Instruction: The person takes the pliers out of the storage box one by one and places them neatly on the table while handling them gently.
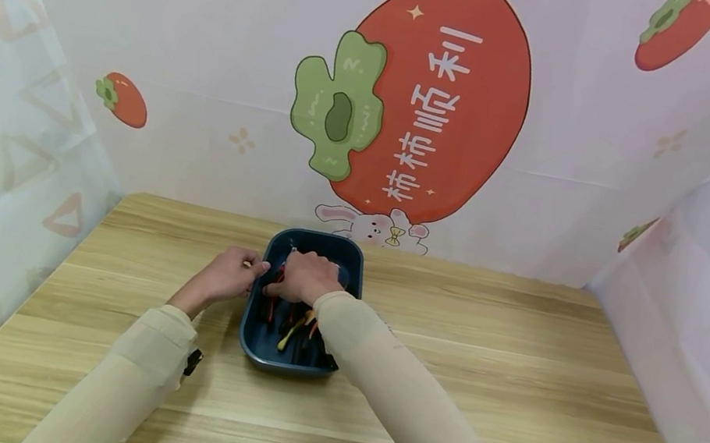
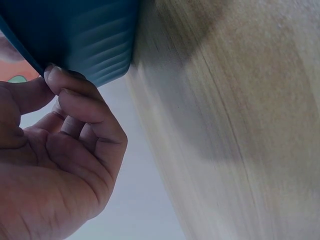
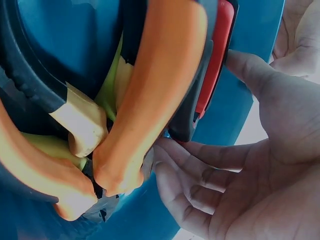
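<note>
Left hand [image 1: 227, 274] pinching, between thumb and forefinger, the left rim of a dark blue tray [image 1: 289, 368]; the tray sits on the wood-grained table [image 1: 478, 370], near its far edge and somewhat left of the middle as I see it through the head camera. Right hand [image 1: 309, 278] reaching over the right side and down into the tray, fingers bent; on my right wrist feed its thumb lies against the edge of a red-and-black handle [image 3: 217, 55] and its fingertips meet the lower end, though I cannot tell whether they grip it. Beside that handle, inside the tray, I see two thick orange handles [image 3: 160, 85], a black curved handle with a cream end [image 3: 82, 120], and yellow-green handles [image 3: 107, 95] partly covered by the others; the tools' working ends are too hidden for me to identify. Both forearms wear beige sleeves [image 1: 397, 387], and a small black object [image 1: 192, 361] shows at the left cuff. Behind the table, a pale wall covering [image 1: 577, 134] bears a large printed red fruit [image 1: 480, 117] with white characters.
</note>
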A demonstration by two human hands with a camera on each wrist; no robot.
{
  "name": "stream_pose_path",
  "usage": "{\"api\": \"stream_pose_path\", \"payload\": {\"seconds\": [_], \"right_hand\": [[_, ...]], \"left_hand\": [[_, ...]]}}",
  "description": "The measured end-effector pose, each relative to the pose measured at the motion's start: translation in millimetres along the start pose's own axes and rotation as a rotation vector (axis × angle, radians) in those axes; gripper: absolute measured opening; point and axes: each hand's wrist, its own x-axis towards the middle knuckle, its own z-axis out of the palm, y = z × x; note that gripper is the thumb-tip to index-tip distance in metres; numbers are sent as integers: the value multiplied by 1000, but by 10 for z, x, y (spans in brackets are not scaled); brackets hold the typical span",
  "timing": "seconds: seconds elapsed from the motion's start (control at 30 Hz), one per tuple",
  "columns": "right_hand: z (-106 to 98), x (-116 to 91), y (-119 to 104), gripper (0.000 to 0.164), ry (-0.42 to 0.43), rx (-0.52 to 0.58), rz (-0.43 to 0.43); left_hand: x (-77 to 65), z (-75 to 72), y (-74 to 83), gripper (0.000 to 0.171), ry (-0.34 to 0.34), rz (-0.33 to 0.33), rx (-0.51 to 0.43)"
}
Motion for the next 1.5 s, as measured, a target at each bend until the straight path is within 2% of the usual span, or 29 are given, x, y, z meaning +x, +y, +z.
{"api": "stream_pose_path", "payload": {"seconds": [0.27,0.43,0.7,1.0,1.5], "right_hand": [[-13,-16,-6,36,-9,30,-7],[-12,-22,-23,39,-27,29,-4],[-1,1,-35,36,-23,25,-7],[9,1,-38,34,-41,85,-5],[9,10,-41,35,-17,104,-1]], "left_hand": [[8,-1,1,33,5,0,9],[4,-1,11,33,2,9,12],[-17,-9,36,33,9,15,12],[-17,3,32,34,8,9,0],[-34,12,37,34,17,6,1]]}}
